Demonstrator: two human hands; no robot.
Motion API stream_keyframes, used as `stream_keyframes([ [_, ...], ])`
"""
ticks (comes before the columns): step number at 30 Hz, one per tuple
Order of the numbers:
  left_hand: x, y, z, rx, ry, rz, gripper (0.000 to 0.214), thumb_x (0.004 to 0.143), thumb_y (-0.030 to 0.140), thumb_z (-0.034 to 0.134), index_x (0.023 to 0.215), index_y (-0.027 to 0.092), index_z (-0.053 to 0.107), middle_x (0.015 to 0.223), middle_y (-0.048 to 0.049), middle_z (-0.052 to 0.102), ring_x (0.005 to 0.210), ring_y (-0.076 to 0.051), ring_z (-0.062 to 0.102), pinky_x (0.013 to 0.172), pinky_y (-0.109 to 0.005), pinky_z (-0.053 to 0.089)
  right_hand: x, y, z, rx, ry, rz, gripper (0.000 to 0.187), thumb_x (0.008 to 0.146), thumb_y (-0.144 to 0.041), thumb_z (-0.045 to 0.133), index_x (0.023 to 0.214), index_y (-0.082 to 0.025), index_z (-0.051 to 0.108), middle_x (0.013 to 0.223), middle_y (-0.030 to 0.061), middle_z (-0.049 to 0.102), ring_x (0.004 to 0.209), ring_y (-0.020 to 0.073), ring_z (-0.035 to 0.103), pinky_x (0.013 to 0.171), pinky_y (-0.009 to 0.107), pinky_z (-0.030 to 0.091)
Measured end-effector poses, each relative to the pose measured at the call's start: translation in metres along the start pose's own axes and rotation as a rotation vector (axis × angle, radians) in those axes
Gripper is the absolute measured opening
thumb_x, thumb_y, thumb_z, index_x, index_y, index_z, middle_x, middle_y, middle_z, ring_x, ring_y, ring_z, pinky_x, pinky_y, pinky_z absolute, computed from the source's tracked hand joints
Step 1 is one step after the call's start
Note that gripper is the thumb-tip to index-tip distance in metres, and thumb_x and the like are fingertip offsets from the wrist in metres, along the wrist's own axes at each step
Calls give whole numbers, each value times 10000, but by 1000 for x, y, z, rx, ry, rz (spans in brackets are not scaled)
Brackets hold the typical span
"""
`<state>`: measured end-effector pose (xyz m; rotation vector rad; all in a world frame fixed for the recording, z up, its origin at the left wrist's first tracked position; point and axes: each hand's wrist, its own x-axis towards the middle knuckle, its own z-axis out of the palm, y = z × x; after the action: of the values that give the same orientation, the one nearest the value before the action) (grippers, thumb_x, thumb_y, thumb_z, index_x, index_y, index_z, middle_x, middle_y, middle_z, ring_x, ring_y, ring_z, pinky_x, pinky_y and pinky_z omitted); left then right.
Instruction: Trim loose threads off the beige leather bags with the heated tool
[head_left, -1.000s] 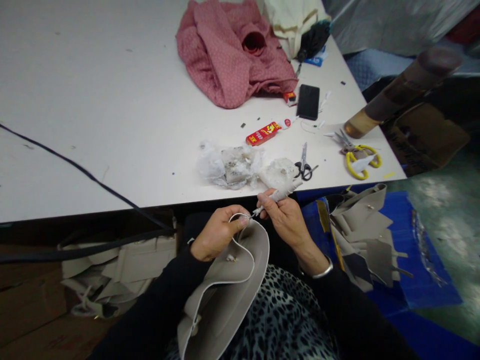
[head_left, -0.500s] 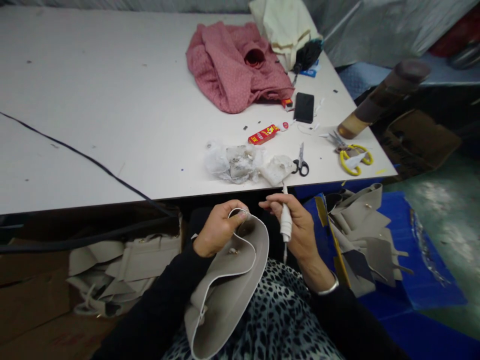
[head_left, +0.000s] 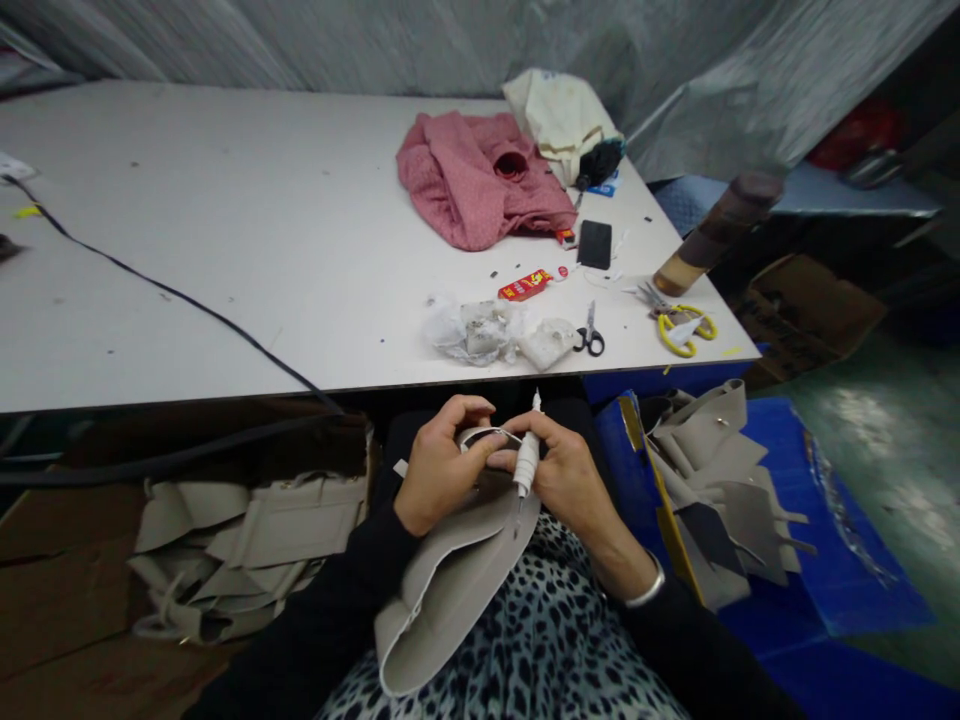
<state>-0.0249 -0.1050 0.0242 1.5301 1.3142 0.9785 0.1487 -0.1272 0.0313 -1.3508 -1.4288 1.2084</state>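
Note:
My left hand (head_left: 439, 468) is closed on the upper edge of a grey-beige leather bag piece (head_left: 450, 595), which hangs in a curved loop over my lap. My right hand (head_left: 574, 480) grips a slim tool wrapped in white tape (head_left: 528, 462). The tool stands nearly upright; a thin metal end points down in front of the leather, and a pale tip sticks up above the fingers. Thumb and fingers of the right hand meet the leather's edge beside my left thumb. The hands hide exactly what they pinch there.
On the white table (head_left: 225, 230) lie plastic-wrapped lumps (head_left: 480, 332), black scissors (head_left: 590, 338), yellow-handled scissors (head_left: 684, 325), a red bottle (head_left: 525, 285), pink cloth (head_left: 472, 180) and a drink bottle (head_left: 712, 235). Boxes holding leather pieces stand left (head_left: 292, 530) and right (head_left: 727, 480). A black cord (head_left: 225, 322) crosses the table.
My right hand has moved left with the tool, from beside the bag piece up to its edge at my left hand. The camera view has tilted up slightly.

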Motion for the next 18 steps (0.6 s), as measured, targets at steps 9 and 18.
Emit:
stream_keyframes([
  [9, -15, -5, -9, -123, -83, -38, 264, 811, 184, 729, 1074, 193, 711, 869, 3, 641, 842, -177, 617, 810, -299, 488, 1, 10, 9, -55, -33, -28, 257, 862, -450, 792, 881, -198, 745, 741, -14, 672, 664, 147, 572, 620, 243, 443],
  [18, -7, -15, -36, -343, -251, -38, 301, 825, 237, 766, 1114, 162, 729, 1009, -61, 696, 987, -211, 652, 931, -344, 521, -1, 10, 19, -195, 28, -147, 160, 919, -379, 756, 870, -227, 753, 809, 10, 696, 725, 167, 614, 682, 277, 448],
])
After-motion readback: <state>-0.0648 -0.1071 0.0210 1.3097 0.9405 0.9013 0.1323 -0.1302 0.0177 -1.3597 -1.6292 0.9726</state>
